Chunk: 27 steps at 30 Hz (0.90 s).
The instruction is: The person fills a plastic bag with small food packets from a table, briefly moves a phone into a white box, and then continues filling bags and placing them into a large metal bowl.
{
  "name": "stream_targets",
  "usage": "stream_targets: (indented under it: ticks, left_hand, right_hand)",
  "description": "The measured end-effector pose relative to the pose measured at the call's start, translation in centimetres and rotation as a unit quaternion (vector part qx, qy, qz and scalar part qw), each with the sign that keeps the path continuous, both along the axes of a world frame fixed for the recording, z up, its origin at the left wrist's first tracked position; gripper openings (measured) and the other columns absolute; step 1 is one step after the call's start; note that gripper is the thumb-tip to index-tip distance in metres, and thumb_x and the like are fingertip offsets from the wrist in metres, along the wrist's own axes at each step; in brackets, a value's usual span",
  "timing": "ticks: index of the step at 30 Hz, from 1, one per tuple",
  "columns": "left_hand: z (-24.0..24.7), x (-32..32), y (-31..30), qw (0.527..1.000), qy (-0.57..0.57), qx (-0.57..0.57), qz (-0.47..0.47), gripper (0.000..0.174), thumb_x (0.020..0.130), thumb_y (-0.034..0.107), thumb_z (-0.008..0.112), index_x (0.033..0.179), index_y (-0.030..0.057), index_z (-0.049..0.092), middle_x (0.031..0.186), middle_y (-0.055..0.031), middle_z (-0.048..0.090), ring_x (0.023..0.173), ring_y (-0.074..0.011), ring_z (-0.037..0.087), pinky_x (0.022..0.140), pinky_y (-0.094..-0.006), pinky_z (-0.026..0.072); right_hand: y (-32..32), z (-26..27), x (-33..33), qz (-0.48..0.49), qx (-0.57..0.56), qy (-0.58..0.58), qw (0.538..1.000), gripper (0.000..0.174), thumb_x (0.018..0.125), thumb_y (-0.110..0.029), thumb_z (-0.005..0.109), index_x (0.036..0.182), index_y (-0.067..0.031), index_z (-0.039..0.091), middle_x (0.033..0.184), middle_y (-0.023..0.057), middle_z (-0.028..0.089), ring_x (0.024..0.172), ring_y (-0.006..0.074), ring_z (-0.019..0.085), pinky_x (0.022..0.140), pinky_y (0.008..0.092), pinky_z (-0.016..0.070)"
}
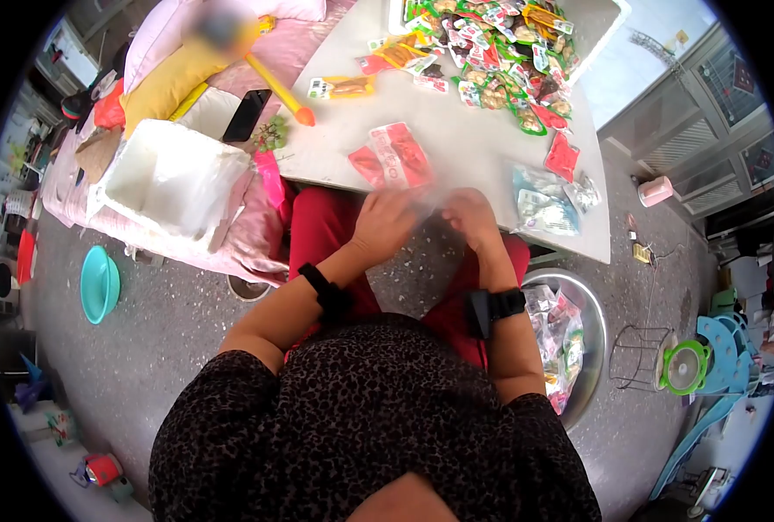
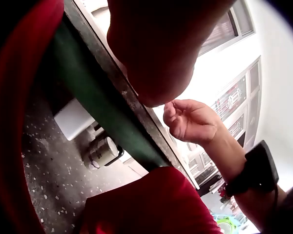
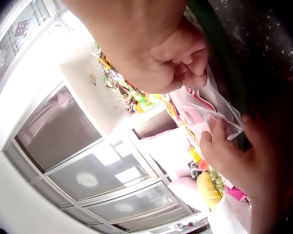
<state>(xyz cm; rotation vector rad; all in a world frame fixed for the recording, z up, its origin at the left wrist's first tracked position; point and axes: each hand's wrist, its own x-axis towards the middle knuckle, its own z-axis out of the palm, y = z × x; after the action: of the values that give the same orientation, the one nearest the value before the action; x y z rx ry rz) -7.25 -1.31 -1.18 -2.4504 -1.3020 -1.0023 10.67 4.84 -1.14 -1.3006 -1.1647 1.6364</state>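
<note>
Head view: a seated person is holding a clear plastic bag (image 1: pixel 428 202) at the near edge of a white tabletop (image 1: pixel 456 130), with the left hand (image 1: pixel 385 222) and the right hand (image 1: pixel 472 217) each gripping one side of it. 2 red snack packets (image 1: pixel 393 157) are lying just beyond the bag. A heap of colourful snack packets (image 1: pixel 491 52) is covering the table's far end, and a round metal basin (image 1: pixel 597 348) of packets is sitting on the floor by the right arm.

Left wrist view: the right hand (image 2: pixel 190 119) is curling its fingers beside the table's dark edge (image 2: pixel 107 112); the bag cannot be made out here.

Right wrist view: the right hand (image 3: pixel 156 53) is pinching the clear plastic bag (image 3: pixel 210 109) at its upper edge. The left hand's fingers (image 3: pixel 212 141) are curling over its lower edge, and red print is showing through the film.
</note>
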Motion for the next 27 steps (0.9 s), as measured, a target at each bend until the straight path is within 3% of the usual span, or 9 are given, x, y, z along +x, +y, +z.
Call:
stream_targets:
  ticks: [3, 9, 12, 18, 19, 20, 22, 23, 27]
  left_hand:
    - [0.6, -0.7, 1.0, 0.997, -0.009, -0.066, -0.032, 0.024, 0.061, 0.010, 0.056, 0.084, 0.0059, 0.051, 0.101, -0.0119, 0.046, 0.097, -0.0300, 0.042, 0.082, -0.0399, 0.0340]
    - [1.8, -4.1, 4.7, 0.979, -0.205, -0.002, -0.001, 0.014, 0.072, 0.000, 0.047, 0.086, 0.0022, 0.049, 0.086, -0.0121, 0.053, 0.081, -0.0273, 0.052, 0.074, -0.0320, 0.0411]
    - [6.9, -5.1, 5.1, 0.911, -0.366, -0.189, -0.018, 0.010, 0.079, 0.003, 0.043, 0.088, 0.0021, 0.048, 0.086, -0.0051, 0.054, 0.078, -0.0103, 0.050, 0.069, -0.0230, 0.0397]
    - [13.0, -5.4, 3.6, 0.824, -0.435, -0.337, -0.136, 0.005, 0.079, 0.006, 0.045, 0.081, 0.0029, 0.049, 0.076, 0.0017, 0.049, 0.071, -0.0067, 0.044, 0.066, -0.0206, 0.0370]
    - [13.3, -5.3, 3.0, 0.853, -0.377, -0.339, -0.125, 0.006, 0.079, 0.006, 0.045, 0.083, 0.0032, 0.048, 0.077, 0.0010, 0.050, 0.072, -0.0074, 0.045, 0.068, -0.0216, 0.0371]
    - [12.2, -4.9, 2.8, 0.774, -0.471, -0.391, -0.163, 0.008, 0.079, 0.006, 0.044, 0.085, 0.0030, 0.048, 0.078, -0.0003, 0.050, 0.074, -0.0085, 0.047, 0.069, -0.0227, 0.0379]
    - [11.7, -4.1, 1.2, 0.717, -0.502, -0.443, -0.195, 0.009, 0.078, 0.004, 0.043, 0.087, 0.0032, 0.046, 0.085, -0.0054, 0.051, 0.080, -0.0155, 0.051, 0.074, -0.0297, 0.0414]
    - [11.3, -3.5, 0.5, 0.643, -0.539, -0.484, -0.249, 0.010, 0.078, 0.003, 0.042, 0.088, 0.0024, 0.045, 0.091, -0.0094, 0.051, 0.086, -0.0212, 0.051, 0.077, -0.0344, 0.0411]
    - [9.8, -1.9, -1.3, 0.635, -0.508, -0.511, -0.279, 0.012, 0.080, 0.008, 0.045, 0.090, 0.0012, 0.045, 0.091, -0.0100, 0.052, 0.087, -0.0197, 0.050, 0.078, -0.0321, 0.0400]
  right_hand:
    - [-0.1, -0.1, 0.4, -0.032, 0.053, -0.022, 0.998, 0.021, 0.072, -0.009, 0.052, 0.092, -0.0010, 0.048, 0.074, 0.0042, 0.053, 0.060, 0.0105, 0.051, 0.048, 0.0192, 0.0382]
    - [-0.8, 3.1, 0.9, -0.077, 0.128, -0.001, 0.989, 0.021, 0.075, -0.008, 0.051, 0.093, 0.0005, 0.048, 0.077, 0.0043, 0.052, 0.064, 0.0098, 0.052, 0.051, 0.0193, 0.0386]
    - [-0.6, 4.5, 1.6, -0.068, 0.200, 0.015, 0.977, 0.024, 0.074, -0.008, 0.054, 0.095, 0.0003, 0.047, 0.080, 0.0039, 0.052, 0.071, 0.0097, 0.052, 0.058, 0.0195, 0.0398]
    - [-1.8, 9.9, 2.1, -0.052, 0.421, -0.106, 0.899, 0.038, 0.068, -0.013, 0.063, 0.100, -0.0008, 0.047, 0.093, 0.0053, 0.051, 0.087, 0.0151, 0.049, 0.072, 0.0265, 0.0403]
    - [-2.6, 10.9, 2.1, -0.047, 0.448, -0.153, 0.880, 0.040, 0.067, -0.014, 0.064, 0.101, -0.0010, 0.047, 0.096, 0.0067, 0.051, 0.090, 0.0176, 0.049, 0.073, 0.0289, 0.0402]
    - [-3.6, 11.8, 2.1, 0.007, 0.449, -0.180, 0.875, 0.040, 0.068, -0.013, 0.062, 0.103, -0.0020, 0.046, 0.097, 0.0069, 0.051, 0.091, 0.0171, 0.049, 0.074, 0.0290, 0.0396]
    - [-5.2, 12.7, 2.0, 0.098, 0.475, -0.216, 0.848, 0.036, 0.069, -0.013, 0.058, 0.102, -0.0033, 0.047, 0.094, 0.0093, 0.052, 0.087, 0.0197, 0.050, 0.073, 0.0302, 0.0398]
    - [-5.8, 12.7, 2.0, 0.138, 0.502, -0.226, 0.823, 0.032, 0.068, -0.014, 0.057, 0.097, -0.0036, 0.050, 0.089, 0.0115, 0.053, 0.083, 0.0228, 0.052, 0.069, 0.0312, 0.0406]
    - [-8.0, 12.5, 2.7, 0.198, 0.405, -0.282, 0.847, 0.015, 0.070, -0.012, 0.052, 0.082, -0.0035, 0.052, 0.074, 0.0144, 0.052, 0.069, 0.0304, 0.050, 0.061, 0.0347, 0.0400]
